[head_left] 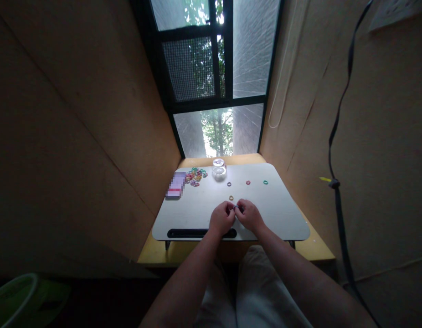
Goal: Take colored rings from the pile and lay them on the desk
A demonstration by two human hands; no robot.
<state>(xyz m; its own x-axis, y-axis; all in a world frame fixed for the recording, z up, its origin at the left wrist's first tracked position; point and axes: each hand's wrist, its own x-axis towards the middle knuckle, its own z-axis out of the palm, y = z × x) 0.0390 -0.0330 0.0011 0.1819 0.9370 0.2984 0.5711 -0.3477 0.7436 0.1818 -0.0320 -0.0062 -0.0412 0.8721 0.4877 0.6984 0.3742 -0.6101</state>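
Observation:
My left hand (223, 217) and my right hand (248, 214) meet over the front middle of a white lap table. Their fingertips pinch a small greyish ring (236, 207) between them, most of it hidden by the fingers. Just beyond lies a yellow ring (231, 198). Farther back, a dark purple ring (229, 184), a red ring (248, 182) and a green ring (265, 182) are spread in a row. A pile of mixed coloured rings (196, 175) sits at the back left. The rings look like small hair ties, though their material is too small to tell.
A clear round container (219, 173) stands at the back of the white table (272, 214), its lid (218, 162) behind it. A phone (176, 185) with a blurred screen lies at the left edge. A black slot (187, 233) runs along the front. A strap (339, 218) hangs at right.

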